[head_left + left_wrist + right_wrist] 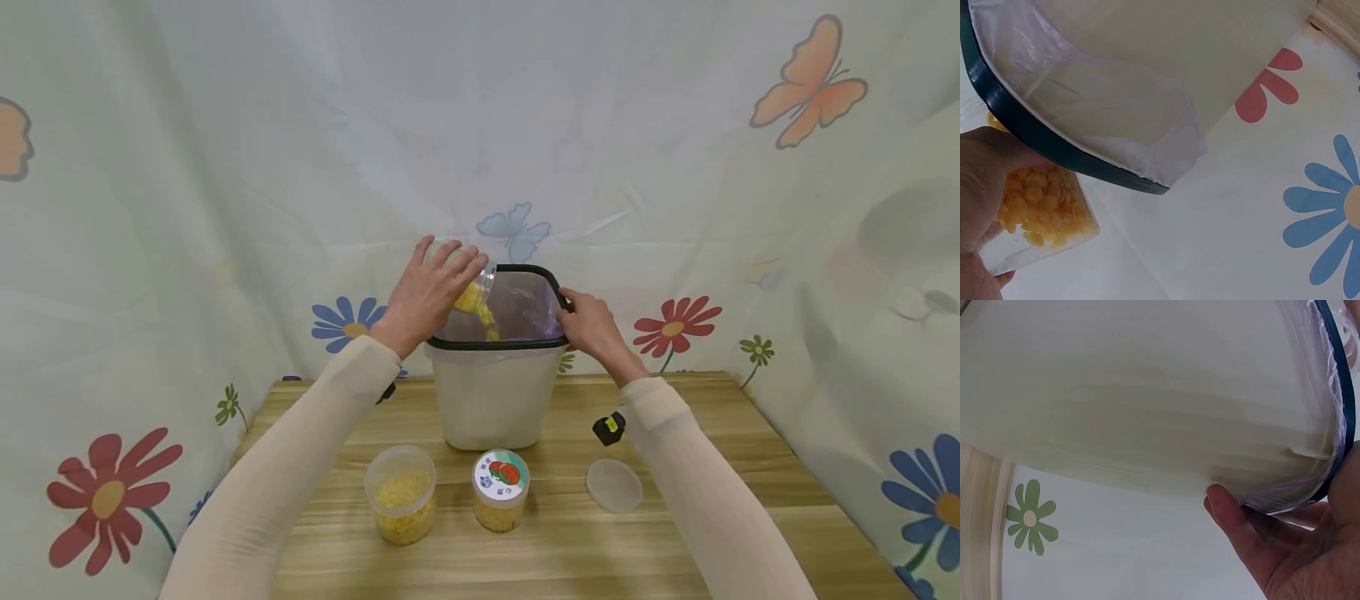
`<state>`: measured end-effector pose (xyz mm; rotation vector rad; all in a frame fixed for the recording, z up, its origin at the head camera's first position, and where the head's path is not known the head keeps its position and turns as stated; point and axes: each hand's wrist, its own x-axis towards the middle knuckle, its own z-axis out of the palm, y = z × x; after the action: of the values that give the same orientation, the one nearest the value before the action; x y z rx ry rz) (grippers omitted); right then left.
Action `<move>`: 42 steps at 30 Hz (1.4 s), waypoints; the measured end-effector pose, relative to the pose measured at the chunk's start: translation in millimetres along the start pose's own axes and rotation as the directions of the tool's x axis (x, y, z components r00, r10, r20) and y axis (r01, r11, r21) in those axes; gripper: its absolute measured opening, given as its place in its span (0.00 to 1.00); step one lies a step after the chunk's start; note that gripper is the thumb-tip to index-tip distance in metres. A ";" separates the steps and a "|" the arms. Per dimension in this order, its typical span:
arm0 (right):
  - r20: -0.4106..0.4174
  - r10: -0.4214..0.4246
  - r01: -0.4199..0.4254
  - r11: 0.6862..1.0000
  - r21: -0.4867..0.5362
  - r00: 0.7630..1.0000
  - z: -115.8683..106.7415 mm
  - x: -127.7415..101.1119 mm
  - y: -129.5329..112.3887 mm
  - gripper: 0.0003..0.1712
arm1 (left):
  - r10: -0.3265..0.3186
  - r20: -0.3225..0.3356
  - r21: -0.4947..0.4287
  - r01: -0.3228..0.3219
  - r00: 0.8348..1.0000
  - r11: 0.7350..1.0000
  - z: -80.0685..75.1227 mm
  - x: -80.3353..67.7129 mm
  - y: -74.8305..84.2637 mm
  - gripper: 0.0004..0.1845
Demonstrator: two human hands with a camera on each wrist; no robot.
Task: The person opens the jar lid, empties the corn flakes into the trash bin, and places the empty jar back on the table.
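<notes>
My left hand (429, 293) grips a clear plastic jar (487, 280), tilted over the bin's mouth. Yellow flakes (489, 322) spill from it into the bin. In the left wrist view, more yellow-orange flakes (1047, 199) show through the jar wall. The off-white trash bin (491, 400) stands upright on the table, with a dark rim (495, 344) and a thin translucent liner (525, 302) inside. My right hand (592, 325) holds the rim at its right side, thumb and fingers on either side of the edge in the right wrist view.
On the wooden table (555, 558), in front of the bin, stand an uncovered jar of yellow flakes (403, 521) and a similar jar with a printed lid (501, 475). A loose translucent lid (614, 486) lies to the right. Behind hangs a flower-patterned curtain (360, 167).
</notes>
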<state>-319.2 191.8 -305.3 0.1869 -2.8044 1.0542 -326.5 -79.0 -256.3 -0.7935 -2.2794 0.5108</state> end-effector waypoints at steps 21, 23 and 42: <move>-0.020 0.003 -0.004 1.000 -0.016 1.000 2.2 0.4 -0.2 0.32 | 0.025 0.003 0.026 -0.025 1.000 0.999 -0.5 1.7 0.0 0.45; -0.019 0.006 -0.007 1.000 -0.015 1.000 2.3 0.5 -0.3 0.32 | 0.033 -0.004 0.038 -0.032 0.999 0.999 -0.2 1.8 -0.2 0.45; -0.011 0.009 -0.009 1.000 -0.010 1.000 1.0 -0.1 -1.4 0.33 | 0.063 0.016 0.115 -0.064 0.998 0.991 -2.0 2.1 0.0 0.48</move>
<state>-319.0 190.1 -305.2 0.1668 -2.8024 1.0398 -326.3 -77.3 -253.9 -0.8092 -2.2194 0.6718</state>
